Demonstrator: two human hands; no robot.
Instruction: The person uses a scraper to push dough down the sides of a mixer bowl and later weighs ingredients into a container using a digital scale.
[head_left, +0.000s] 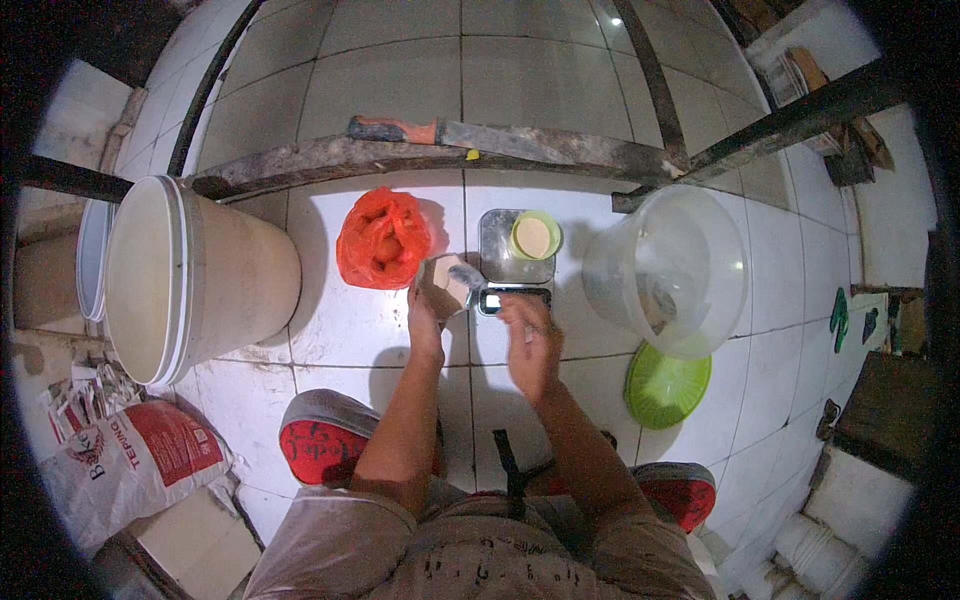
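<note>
My left hand (424, 330) grips an opened packet (444, 289) whose mouth tilts towards the scale and shows a greyish inner side. My right hand (534, 341) hovers just in front of the scale's lit display (492, 301), fingers curled and blurred; whether anything is between them is unclear. A digital kitchen scale (499, 262) lies flat on the tiles beyond my hands. On its far right corner stands a small yellow-green cup (556, 238) holding pale beige powder (533, 238). Left of the scale, a red plastic bag (358, 255) gapes around several round brownish things, seemingly eggs.
A large lidded bucket (232, 277) stands left; a translucent tub (667, 262) stands right, beside a green plastic lid or basket (669, 386). Beyond, a handsaw (480, 140) rests on a wooden beam (300, 161). A printed flour sack (142, 465) lies near left.
</note>
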